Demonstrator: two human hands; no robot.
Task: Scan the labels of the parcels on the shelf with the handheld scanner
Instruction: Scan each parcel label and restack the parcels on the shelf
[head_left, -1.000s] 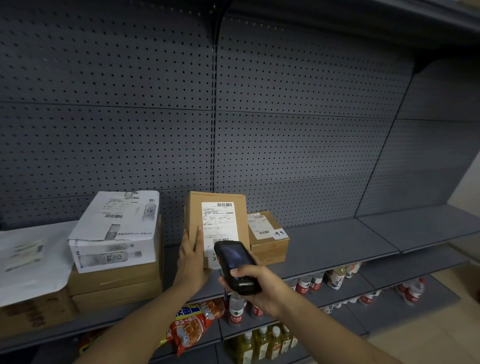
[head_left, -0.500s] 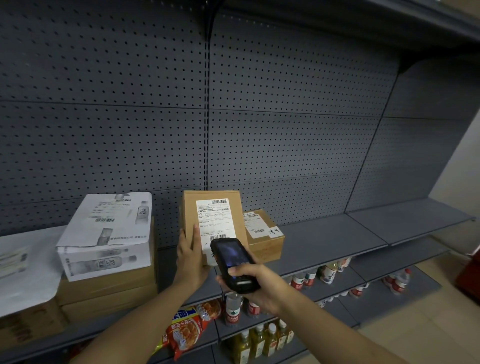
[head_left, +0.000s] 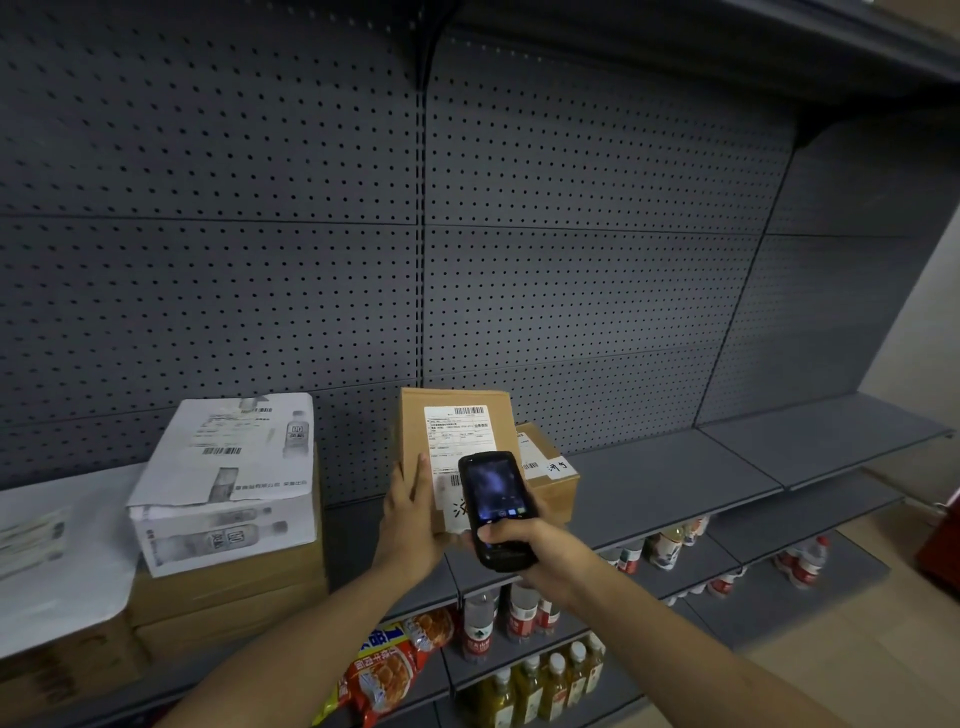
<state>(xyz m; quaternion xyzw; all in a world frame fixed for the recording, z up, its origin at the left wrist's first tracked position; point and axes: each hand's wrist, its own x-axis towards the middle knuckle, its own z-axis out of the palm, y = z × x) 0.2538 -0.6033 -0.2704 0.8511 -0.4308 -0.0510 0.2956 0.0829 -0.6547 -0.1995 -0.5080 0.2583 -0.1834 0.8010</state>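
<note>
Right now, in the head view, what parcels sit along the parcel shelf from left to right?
White mailer bag → white printed carton on stacked brown boxes → upright brown parcel steadied by the left hand → small brown box behind the scanner in the right hand.

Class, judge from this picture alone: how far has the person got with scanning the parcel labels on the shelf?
Done: nothing visibly confirms a finished scan. In hand: the left hand props the upright brown parcel while the right hand aims the handheld scanner at its label. Apparently left: the small brown parcel behind it and the white box on the stacked cartons, both with labels showing.
</note>
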